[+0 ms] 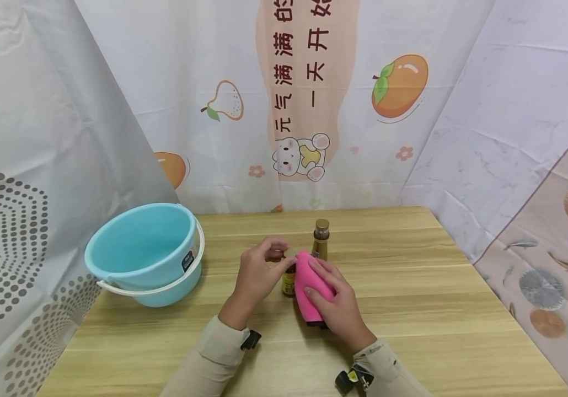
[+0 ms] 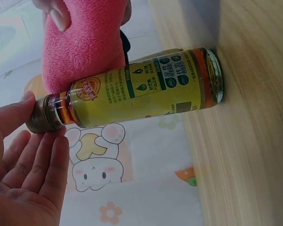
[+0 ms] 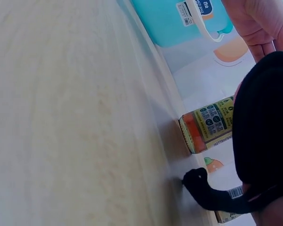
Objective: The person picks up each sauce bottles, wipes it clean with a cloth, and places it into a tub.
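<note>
A glass bottle (image 2: 137, 89) with a yellow label and brown cap stands upright on the table. My left hand (image 1: 261, 270) has its thumb and fingertips on either side of the bottle's cap (image 2: 42, 115), pinching it. My right hand (image 1: 336, 303) grips a pink fuzzy cloth item (image 1: 309, 292) with black trim, which lies against the bottle's side in the left wrist view. Its black underside (image 3: 264, 127) and black loop (image 3: 198, 186) show in the right wrist view; its exact kind is unclear. Behind it stands a second bottle (image 1: 321, 234) with a gold-brown cap, its lower part hidden.
A light blue bucket (image 1: 165, 281) with a white handle (image 1: 130, 293) stands at the left of the wooden table (image 1: 438, 309). A printed curtain (image 1: 175, 82) hangs behind the table's back edge, with more sheeting at both sides.
</note>
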`<move>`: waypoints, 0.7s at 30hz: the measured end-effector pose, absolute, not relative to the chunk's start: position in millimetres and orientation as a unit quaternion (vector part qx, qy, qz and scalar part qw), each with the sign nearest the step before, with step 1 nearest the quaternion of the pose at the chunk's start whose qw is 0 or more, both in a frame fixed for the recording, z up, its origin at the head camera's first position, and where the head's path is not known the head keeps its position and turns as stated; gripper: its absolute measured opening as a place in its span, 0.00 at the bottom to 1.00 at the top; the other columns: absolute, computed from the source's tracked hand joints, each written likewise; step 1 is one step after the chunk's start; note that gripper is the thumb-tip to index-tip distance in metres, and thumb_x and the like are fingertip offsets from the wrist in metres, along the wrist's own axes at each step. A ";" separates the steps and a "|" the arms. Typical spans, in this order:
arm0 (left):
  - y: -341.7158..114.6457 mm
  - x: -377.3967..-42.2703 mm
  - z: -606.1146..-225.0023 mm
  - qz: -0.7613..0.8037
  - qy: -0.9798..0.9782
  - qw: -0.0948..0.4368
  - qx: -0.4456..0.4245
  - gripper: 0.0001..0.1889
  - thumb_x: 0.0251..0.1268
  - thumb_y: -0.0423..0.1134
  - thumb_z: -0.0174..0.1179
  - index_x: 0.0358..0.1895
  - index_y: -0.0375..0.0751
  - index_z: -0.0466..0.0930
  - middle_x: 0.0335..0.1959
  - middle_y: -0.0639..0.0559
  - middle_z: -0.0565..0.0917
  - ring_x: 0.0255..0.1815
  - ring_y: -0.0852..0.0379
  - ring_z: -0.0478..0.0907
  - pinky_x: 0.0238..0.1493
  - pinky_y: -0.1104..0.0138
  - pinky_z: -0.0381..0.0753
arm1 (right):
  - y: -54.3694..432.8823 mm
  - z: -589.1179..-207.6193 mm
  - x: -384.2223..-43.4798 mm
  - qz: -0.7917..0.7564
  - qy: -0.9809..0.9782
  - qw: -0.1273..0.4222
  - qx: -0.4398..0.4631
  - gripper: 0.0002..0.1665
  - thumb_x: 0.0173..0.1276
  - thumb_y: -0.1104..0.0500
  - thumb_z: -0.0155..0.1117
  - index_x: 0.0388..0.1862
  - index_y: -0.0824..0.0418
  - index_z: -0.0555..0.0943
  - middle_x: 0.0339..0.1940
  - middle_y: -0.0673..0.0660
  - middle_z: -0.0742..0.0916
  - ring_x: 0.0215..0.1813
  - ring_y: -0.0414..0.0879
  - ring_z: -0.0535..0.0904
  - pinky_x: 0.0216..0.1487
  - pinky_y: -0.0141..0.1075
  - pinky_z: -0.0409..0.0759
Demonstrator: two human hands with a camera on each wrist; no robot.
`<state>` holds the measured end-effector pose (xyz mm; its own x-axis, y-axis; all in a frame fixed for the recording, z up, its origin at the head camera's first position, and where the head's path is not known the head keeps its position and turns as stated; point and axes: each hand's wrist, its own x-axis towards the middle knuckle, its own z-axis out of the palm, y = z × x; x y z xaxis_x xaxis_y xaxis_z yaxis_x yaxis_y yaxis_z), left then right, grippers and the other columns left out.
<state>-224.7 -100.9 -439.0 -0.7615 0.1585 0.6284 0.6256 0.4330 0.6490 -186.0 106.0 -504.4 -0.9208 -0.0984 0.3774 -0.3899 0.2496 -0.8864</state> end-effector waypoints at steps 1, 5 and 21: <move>-100.8 -224.5 -439.3 -0.474 -0.808 0.248 -0.245 0.16 0.60 0.37 0.77 0.48 0.40 0.83 0.42 0.46 0.90 0.41 0.50 0.91 0.44 0.69 0.90 | 106.2 -504.8 -186.2 0.591 -0.783 0.122 0.154 0.34 0.69 0.57 0.75 0.72 0.40 0.77 0.77 0.50 0.74 0.73 0.51 0.74 0.67 0.37 0.80; -100.7 -223.8 -438.9 -0.472 -0.807 0.252 -0.249 0.16 0.60 0.37 0.77 0.48 0.38 0.83 0.41 0.47 0.90 0.40 0.49 0.91 0.43 0.68 0.90 | 107.1 -506.4 -187.0 0.585 -0.788 0.121 0.148 0.34 0.68 0.58 0.75 0.71 0.40 0.78 0.76 0.52 0.75 0.73 0.52 0.74 0.66 0.40 0.81; -99.3 -221.6 -435.6 -0.475 -0.810 0.245 -0.241 0.17 0.59 0.37 0.77 0.47 0.35 0.84 0.41 0.43 0.90 0.40 0.49 0.91 0.43 0.67 0.91 | 110.4 -508.5 -187.7 0.571 -0.809 0.078 0.115 0.34 0.68 0.57 0.75 0.70 0.38 0.79 0.75 0.55 0.77 0.68 0.53 0.78 0.64 0.45 0.82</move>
